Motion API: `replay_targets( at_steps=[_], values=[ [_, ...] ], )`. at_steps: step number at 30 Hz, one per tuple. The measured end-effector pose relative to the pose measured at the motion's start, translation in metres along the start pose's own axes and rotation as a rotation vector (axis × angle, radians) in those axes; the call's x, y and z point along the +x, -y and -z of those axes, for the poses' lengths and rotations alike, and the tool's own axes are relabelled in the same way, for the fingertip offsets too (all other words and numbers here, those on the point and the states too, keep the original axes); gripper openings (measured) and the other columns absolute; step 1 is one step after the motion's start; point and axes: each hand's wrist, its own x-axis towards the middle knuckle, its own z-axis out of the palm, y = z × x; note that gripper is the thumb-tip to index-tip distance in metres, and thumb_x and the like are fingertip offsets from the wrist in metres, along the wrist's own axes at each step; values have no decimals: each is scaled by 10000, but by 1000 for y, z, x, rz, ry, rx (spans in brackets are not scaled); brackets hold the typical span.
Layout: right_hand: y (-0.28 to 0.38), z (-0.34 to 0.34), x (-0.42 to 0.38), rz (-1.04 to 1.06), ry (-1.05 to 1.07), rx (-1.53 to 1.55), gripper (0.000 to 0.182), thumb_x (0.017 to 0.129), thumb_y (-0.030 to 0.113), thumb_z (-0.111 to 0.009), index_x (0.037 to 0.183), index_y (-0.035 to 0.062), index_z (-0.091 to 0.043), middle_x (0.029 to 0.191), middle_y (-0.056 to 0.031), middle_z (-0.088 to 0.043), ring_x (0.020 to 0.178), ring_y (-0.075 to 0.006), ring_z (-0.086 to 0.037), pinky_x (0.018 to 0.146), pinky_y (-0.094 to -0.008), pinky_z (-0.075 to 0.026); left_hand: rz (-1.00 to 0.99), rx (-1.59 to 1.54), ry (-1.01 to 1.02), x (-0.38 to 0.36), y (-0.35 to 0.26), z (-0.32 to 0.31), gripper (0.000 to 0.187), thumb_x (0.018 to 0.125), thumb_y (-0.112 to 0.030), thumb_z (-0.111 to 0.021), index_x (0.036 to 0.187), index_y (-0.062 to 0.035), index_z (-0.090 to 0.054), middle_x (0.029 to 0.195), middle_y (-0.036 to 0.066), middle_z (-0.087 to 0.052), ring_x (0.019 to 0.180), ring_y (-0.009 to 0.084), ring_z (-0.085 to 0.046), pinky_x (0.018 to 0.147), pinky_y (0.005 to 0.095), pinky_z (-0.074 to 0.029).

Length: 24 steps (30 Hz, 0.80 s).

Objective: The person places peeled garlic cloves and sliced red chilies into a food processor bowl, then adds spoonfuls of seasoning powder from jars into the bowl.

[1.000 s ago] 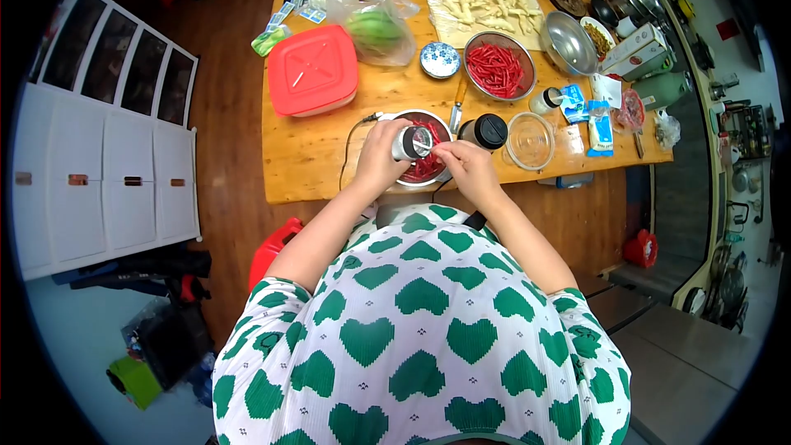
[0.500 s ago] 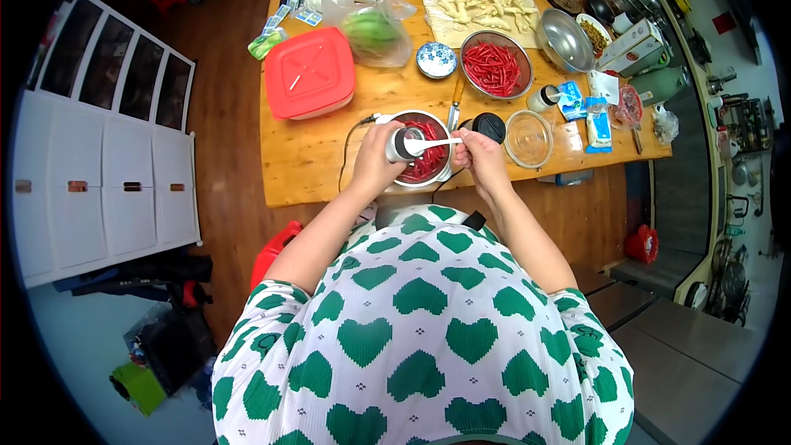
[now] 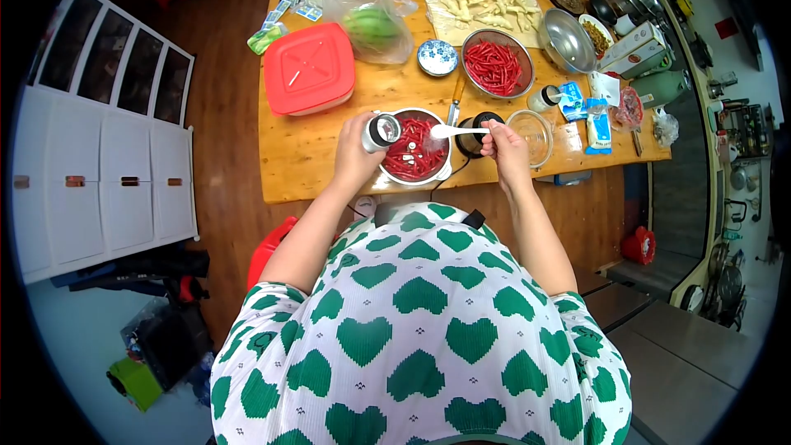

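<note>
Both hands have pulled apart since half a second ago: spoon (image 3: pixel 456 129) is out of the jar (image 3: pixel 380 131) and now sits level over the far rim of the steel bowl (image 3: pixel 414 148) of red chillies. Right hand (image 3: pixel 504 142) pinches the spoon handle's end, fingers pressed together, bowl of the spoon kept flat, probably so its load doesn't spill. Left hand (image 3: pixel 356 156) wraps the small jar, fingers curled round it, mouth tipped toward the bowl, held beside the bowl's left edge above the tabletop (image 3: pixel 309 152). Black lid (image 3: pixel 475 133) sits just behind the right hand. Red box (image 3: pixel 310 69) is well apart.
</note>
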Motion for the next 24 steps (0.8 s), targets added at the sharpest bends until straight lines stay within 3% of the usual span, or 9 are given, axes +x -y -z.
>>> replay_targets(
  at_steps=[18, 24],
  values=[
    [-12, -35, 45, 14, 43, 0, 304, 1060, 258, -624, 1140, -18, -724, 829, -8, -674, 692, -73, -605, 663, -223, -532, 22, 11, -81, -5, 0, 20, 669, 662, 8, -850, 1269, -71, -578, 1217, 169, -610, 1161, 394, -597, 986, 437, -503],
    [-16, -55, 45, -26, 69, -34, 296, 1065, 243, -614, 1142, -22, -722, 825, -12, -673, 695, -79, -609, 666, -226, -531, 57, 18, -43, -10, 2, 29, 692, 675, -15, -849, 1296, -48, -545, 1251, 179, -591, 1205, 389, -578, 1038, 428, -476]
  ],
)
